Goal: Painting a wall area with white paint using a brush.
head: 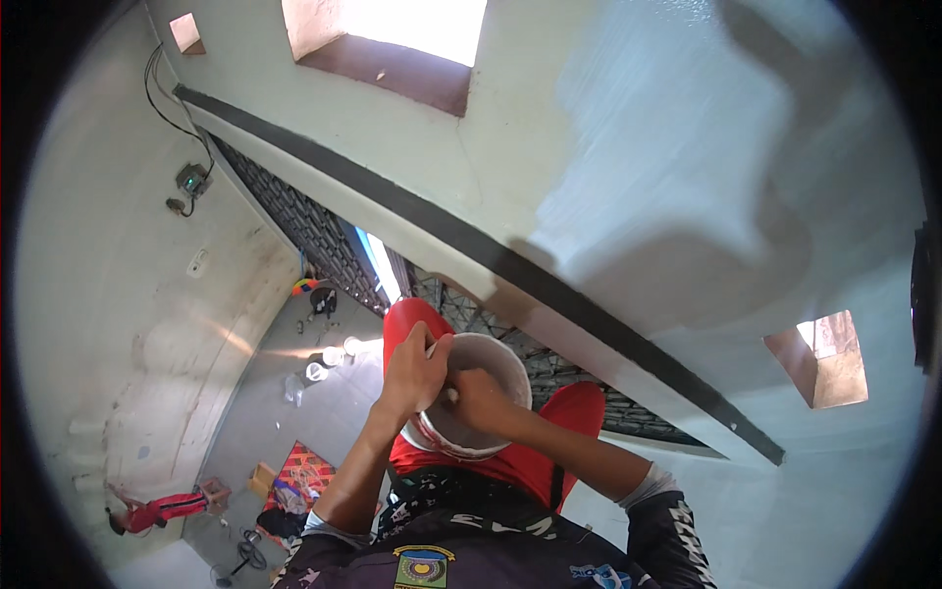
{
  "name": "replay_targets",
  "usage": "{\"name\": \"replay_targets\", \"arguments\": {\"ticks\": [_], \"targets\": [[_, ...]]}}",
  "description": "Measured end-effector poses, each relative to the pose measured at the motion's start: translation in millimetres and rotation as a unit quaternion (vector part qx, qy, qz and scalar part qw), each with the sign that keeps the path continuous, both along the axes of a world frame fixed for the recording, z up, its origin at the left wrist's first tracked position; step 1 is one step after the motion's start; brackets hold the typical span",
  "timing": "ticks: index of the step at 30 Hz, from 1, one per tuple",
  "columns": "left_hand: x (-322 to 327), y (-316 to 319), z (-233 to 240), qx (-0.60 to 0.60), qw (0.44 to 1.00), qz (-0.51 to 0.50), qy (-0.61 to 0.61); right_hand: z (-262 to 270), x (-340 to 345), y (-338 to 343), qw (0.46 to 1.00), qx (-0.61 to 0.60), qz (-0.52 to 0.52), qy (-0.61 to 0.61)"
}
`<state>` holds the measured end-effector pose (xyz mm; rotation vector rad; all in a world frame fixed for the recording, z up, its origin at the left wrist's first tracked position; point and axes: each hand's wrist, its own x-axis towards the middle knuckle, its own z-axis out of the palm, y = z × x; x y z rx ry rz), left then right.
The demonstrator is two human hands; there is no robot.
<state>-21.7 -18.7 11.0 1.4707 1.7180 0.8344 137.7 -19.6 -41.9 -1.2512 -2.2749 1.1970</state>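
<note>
A white plastic bucket (519,375) rests in my lap, between my red-trousered knees. My left hand (417,366) is at the bucket's left rim, with its fingers bent over the edge. Inside the mouth of the bucket is my right hand (478,397), its fingers curled round a small pale piece, perhaps a handle end; the rest of that item is hidden. The bucket's inner wall looks smeared with a pale coating. Before me the wall (647,177) has a bluish-white painted area beside an older cream one, with my shadow across it.
A dark ledge (471,235) runs diagonally over a metal grille (294,221). Far below on the floor stand several white containers (317,372), a red patterned mat (305,467) and a cardboard box (261,480). Another person (158,513) in red is by the left wall, near a wooden stool (214,495).
</note>
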Motion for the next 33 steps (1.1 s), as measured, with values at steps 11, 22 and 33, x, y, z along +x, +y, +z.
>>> {"name": "replay_targets", "arguments": {"ticks": [11, 22, 33], "targets": [[-3.5, -1.3, 6.9, -0.010, 0.999, 0.033, -0.021, 74.1, 51.3, -14.4, 0.986, -0.077, -0.086, 0.122], [1.4, 6.7, -7.4, 0.021, 0.999, 0.006, 0.029, 54.5, 113.9, -41.1, 0.822, -0.242, -0.376, 0.352], [3.8, 5.0, 1.4, -0.023, 0.999, 0.000, 0.039, 24.7, 124.5, -46.6, 0.624, -0.436, -0.372, 0.531]]}}
